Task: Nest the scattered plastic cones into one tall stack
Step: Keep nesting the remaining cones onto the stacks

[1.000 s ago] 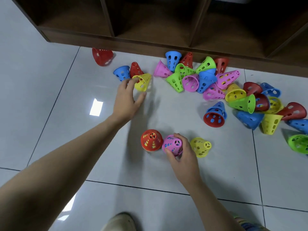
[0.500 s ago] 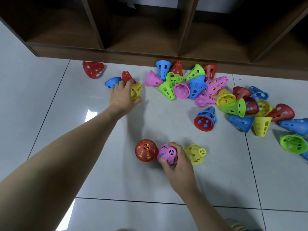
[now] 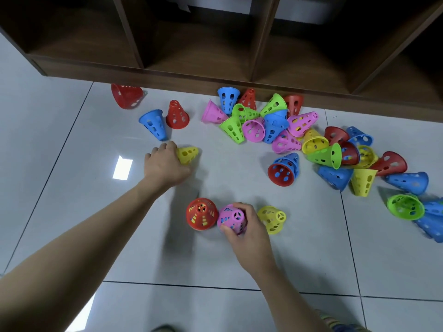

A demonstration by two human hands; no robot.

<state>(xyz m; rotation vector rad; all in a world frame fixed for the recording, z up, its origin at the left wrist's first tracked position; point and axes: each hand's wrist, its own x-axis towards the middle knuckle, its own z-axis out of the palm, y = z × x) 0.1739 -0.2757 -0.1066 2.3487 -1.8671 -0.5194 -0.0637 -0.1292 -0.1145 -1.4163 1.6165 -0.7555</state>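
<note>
the left hand (image 3: 165,165) is gripping a yellow cone (image 3: 187,154) lying on its side on the tiled floor (image 3: 72,144), fingers curled round its wide end. the right hand (image 3: 249,232) is holding a pink cone (image 3: 232,218) standing upright, fingers wrapped round its side. a red cone (image 3: 201,213) is standing touching the pink one on its left, and another yellow cone (image 3: 272,219) is tilting just beside the right hand. a blue cone (image 3: 154,124) and a small red cone (image 3: 177,115) are sitting beyond the left hand, nearer the wooden shelf (image 3: 215,44). a jumbled pile of cones (image 3: 299,140) is spreading along the shelf's foot toward the floor's far right.
</note>
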